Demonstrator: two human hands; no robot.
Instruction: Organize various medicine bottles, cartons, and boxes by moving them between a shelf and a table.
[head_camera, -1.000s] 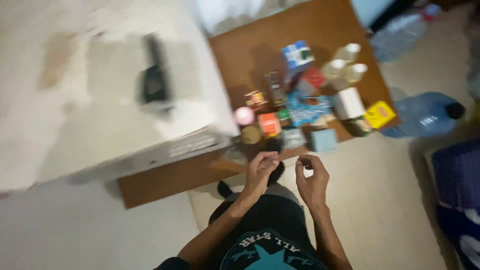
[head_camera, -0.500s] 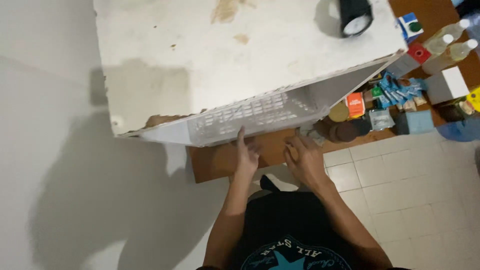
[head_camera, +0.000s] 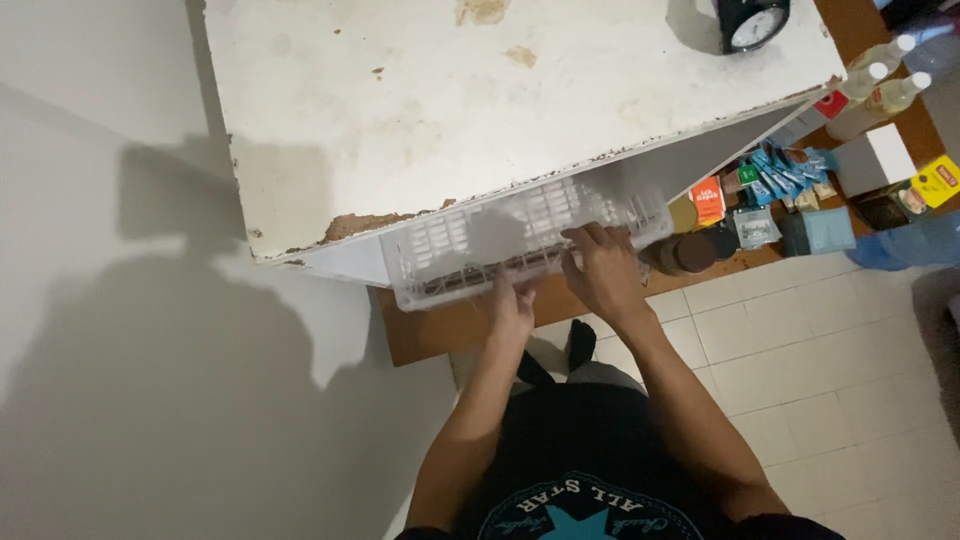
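A big white counter (head_camera: 480, 110) with a stained, chipped top fills the upper part of the view, and a black round clock (head_camera: 752, 22) sits at its far end. Under its front edge a white slatted plastic basket (head_camera: 470, 245) sticks out, just above a low brown wooden board (head_camera: 440, 325) lying on the pale tiled floor (head_camera: 820, 380). Both hands are on that basket: the left hand (head_camera: 513, 305) grips the lower front rim, fingers curled up under it, and the right hand (head_camera: 600, 270) is spread over the front wall, fingertips hooked over the top edge. So both hands are closed onto the basket, holding it by its front. To the right, on the board, stands a crowd of small goods: a brown jar (head_camera: 685, 255) just beside the basket's right end, an orange packet (head_camera: 708, 200), blue sachets (head_camera: 778, 172), a white box (head_camera: 875, 160), a yellow box (head_camera: 938, 180) and three clear bottles (head_camera: 880, 85) near the counter's corner.
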